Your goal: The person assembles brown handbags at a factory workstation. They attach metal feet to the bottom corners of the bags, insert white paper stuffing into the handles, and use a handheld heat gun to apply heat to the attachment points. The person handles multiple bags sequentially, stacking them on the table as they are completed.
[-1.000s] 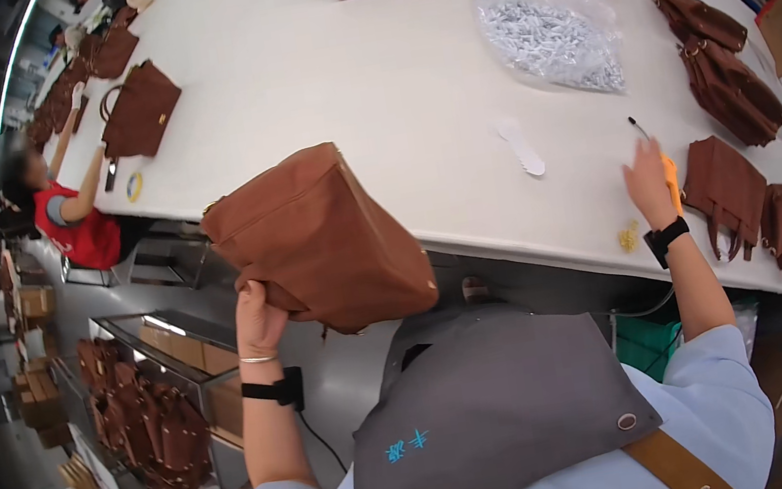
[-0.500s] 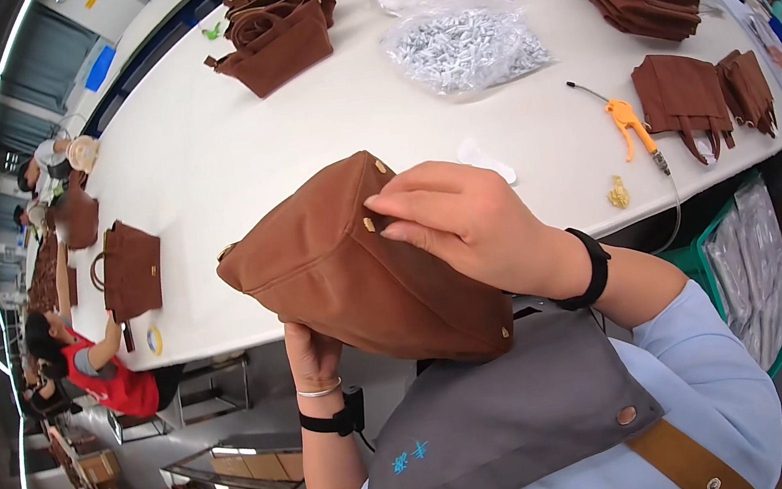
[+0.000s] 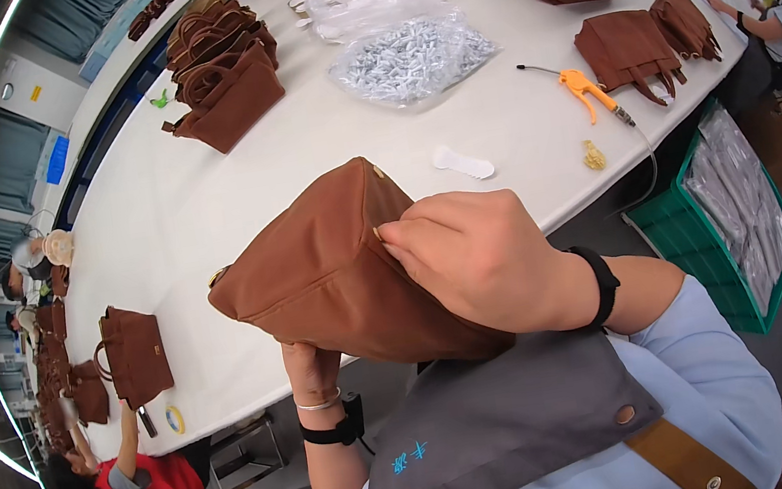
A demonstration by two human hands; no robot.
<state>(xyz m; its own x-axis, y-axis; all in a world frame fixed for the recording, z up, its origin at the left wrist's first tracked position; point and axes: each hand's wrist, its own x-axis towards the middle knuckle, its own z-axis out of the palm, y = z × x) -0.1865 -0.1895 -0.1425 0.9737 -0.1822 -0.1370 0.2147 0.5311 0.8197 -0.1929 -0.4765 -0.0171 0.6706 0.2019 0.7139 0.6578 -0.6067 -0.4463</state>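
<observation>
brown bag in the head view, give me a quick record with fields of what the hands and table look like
held item: brown bag, raised above the near edge of the white table
left hand: left hand under the bag, gripping its lower part
right hand: right hand on the bag's side, fingers curled at its top edge
on table: clear sack of small silver parts, orange-handled tool, stacks of brown bags
beside table: green crate

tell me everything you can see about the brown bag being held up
The brown bag looks like matte fabric or soft leather, boxy, with stitched edges and small gold studs at its corners. It is tilted, held above the white table's near edge. The left hand supports it from below; the right hand grips its upper right side.
</observation>
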